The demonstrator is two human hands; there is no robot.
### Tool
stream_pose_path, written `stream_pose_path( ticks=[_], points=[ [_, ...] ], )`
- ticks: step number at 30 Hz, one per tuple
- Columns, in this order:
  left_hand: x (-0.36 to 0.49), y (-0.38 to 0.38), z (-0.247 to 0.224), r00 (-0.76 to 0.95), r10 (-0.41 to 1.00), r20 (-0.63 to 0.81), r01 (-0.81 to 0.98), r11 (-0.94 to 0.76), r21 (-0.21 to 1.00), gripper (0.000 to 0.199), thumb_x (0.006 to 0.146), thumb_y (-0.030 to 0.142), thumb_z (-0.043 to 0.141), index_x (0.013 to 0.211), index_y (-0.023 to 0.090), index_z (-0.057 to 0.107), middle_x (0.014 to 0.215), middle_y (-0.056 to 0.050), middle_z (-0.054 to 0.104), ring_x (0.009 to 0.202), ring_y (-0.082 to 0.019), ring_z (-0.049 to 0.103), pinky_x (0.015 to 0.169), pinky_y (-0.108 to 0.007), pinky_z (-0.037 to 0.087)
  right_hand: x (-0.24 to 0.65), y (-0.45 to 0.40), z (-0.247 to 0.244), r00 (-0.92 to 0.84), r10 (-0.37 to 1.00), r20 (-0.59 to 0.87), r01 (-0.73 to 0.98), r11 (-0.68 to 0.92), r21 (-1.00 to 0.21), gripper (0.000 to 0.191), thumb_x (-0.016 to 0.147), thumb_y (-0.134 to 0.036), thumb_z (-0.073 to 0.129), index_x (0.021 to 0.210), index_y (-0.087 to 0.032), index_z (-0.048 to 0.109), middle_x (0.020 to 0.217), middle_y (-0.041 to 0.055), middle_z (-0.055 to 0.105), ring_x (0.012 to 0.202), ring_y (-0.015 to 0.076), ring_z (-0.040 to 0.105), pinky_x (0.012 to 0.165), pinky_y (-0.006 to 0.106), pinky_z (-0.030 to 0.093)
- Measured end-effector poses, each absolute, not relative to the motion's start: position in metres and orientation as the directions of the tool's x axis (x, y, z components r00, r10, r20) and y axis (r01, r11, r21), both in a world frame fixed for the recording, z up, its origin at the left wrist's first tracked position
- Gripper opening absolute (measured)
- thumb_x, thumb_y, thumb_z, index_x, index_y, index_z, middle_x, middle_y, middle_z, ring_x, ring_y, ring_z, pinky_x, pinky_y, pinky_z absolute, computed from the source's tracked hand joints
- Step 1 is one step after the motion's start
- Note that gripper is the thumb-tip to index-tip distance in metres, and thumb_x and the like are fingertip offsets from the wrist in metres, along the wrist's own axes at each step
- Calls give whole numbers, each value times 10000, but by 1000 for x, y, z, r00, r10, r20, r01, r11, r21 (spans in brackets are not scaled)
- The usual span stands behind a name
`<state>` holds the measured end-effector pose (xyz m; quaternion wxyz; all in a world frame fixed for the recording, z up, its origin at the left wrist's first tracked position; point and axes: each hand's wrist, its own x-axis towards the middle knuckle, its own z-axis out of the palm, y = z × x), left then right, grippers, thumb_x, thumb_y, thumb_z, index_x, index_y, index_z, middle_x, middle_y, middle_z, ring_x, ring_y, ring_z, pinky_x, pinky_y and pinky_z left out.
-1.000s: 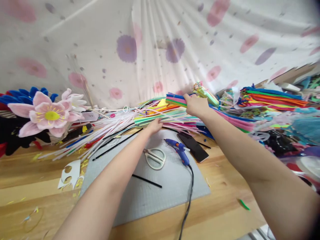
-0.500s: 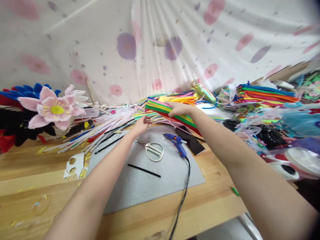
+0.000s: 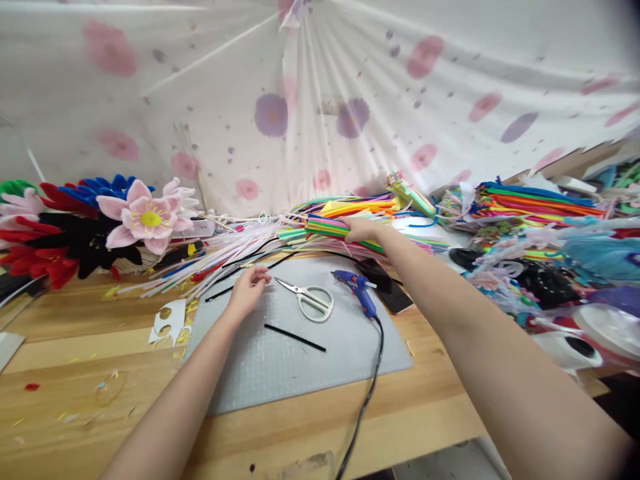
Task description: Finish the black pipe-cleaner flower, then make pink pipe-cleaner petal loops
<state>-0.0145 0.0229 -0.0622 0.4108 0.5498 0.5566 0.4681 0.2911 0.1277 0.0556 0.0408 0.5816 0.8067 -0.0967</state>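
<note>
My right hand (image 3: 361, 230) is wrapped around a bundle of colourful pipe cleaners (image 3: 325, 225), striped green, yellow, red and blue, at the back of the mat. Over the left part of the grey cutting mat (image 3: 240, 373) is my left hand (image 3: 250, 288), its fingers loosely bent and apart with nothing visible in them. Just right of its fingertips lie white-handled scissors (image 3: 316, 304), blades pointing left. A short black pipe cleaner (image 3: 295, 337) rests on the mat below them. The blue glue gun (image 3: 357, 290) sits to the right, beside a dark phone (image 3: 387, 287).
Pipe cleaner flowers, including a pink one (image 3: 149, 219), stand at the left. Loose pale pipe cleaners (image 3: 215, 257) spread behind the mat. Bundles (image 3: 540, 200) and bagged supplies crowd the right. The glue gun's cord (image 3: 373, 387) runs off the front edge. A cut white card (image 3: 169, 321) lies left.
My left hand has drawn back from the bundle, down and left to over the mat. My right hand has set the bundle lower among the other pipe cleaners. The view has shifted left.
</note>
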Motion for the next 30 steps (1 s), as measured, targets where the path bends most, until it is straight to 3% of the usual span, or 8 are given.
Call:
stream_pose_path(
  ticks=[3, 8, 12, 16, 20, 23, 26, 30],
  points=[
    [1, 19, -59, -71, 994, 88, 161, -76, 984, 317, 627, 217, 544, 939, 164, 566, 840, -54, 671, 749, -164, 617, 720, -331, 460, 301, 110, 73, -308, 945, -111, 951, 303, -53, 768, 629, -216, 598, 1367, -177, 389, 1276, 93, 562, 1064, 274, 577, 882, 310, 445],
    [40, 7, -37, -50, 990, 129, 116, -122, 986, 327, 623, 208, 598, 946, 159, 573, 904, -63, 642, 729, -153, 610, 700, -321, 464, 309, 75, 112, -249, 968, 32, 960, 242, 143, 689, 671, -254, 583, 1330, -154, 412, 1114, 144, 637, 953, 303, 613, 787, 347, 456],
    [70, -14, -13, -22, 999, 46, -130, -49, 990, 410, 599, 263, 693, 971, 165, 555, 983, -74, 617, 783, -162, 624, 726, -334, 483, 289, 35, 142, -273, 955, 115, 953, 252, 166, 611, 675, -250, 591, 1261, -154, 447, 1046, 145, 649, 922, 301, 614, 756, 345, 449],
    [94, -35, 18, 42, 999, 19, -542, 7, 840, 424, 621, 349, 725, 976, 199, 550, 1023, -52, 627, 972, -171, 615, 873, -335, 459, 248, -11, 147, -442, 896, 43, 895, 444, -52, 619, 681, -281, 608, 1259, -167, 419, 1066, 126, 635, 893, 268, 617, 725, 320, 463],
    [105, -53, 43, -96, 994, 59, -734, -111, 670, 278, 692, 386, 661, 878, 190, 597, 930, -24, 670, 962, -159, 622, 874, -276, 470, 212, -41, 126, -610, 788, -87, 770, 563, -301, 670, 675, -292, 628, 1282, -144, 386, 1064, 114, 631, 851, 236, 617, 708, 314, 487],
    [96, -60, 51, -148, 988, -50, -747, -79, 661, 224, 748, 376, 593, 794, 157, 611, 795, -25, 674, 786, -149, 647, 789, -279, 516, 208, -43, 114, -700, 705, -114, 669, 592, -450, 654, 703, -363, 650, 1280, -162, 415, 1134, 100, 605, 912, 202, 603, 764, 288, 486],
    [69, -58, 54, -166, 978, -124, -680, -23, 733, 204, 773, 340, 565, 699, 151, 583, 667, -15, 641, 615, -128, 620, 662, -270, 540, 228, -30, 112, -770, 626, -127, 563, 572, -596, 484, 794, -422, 575, 1216, -196, 504, 1110, 61, 618, 897, 153, 599, 715, 233, 484],
    [22, -48, 55, -149, 946, -287, -509, 176, 843, 202, 764, 339, 602, 681, 161, 555, 573, -6, 592, 486, -114, 560, 461, -227, 496, 272, 2, 109, -589, 808, 3, 667, 488, -563, 343, 836, -421, 541, 1051, -164, 615, 997, 53, 657, 848, 137, 592, 724, 225, 466]
  ],
)
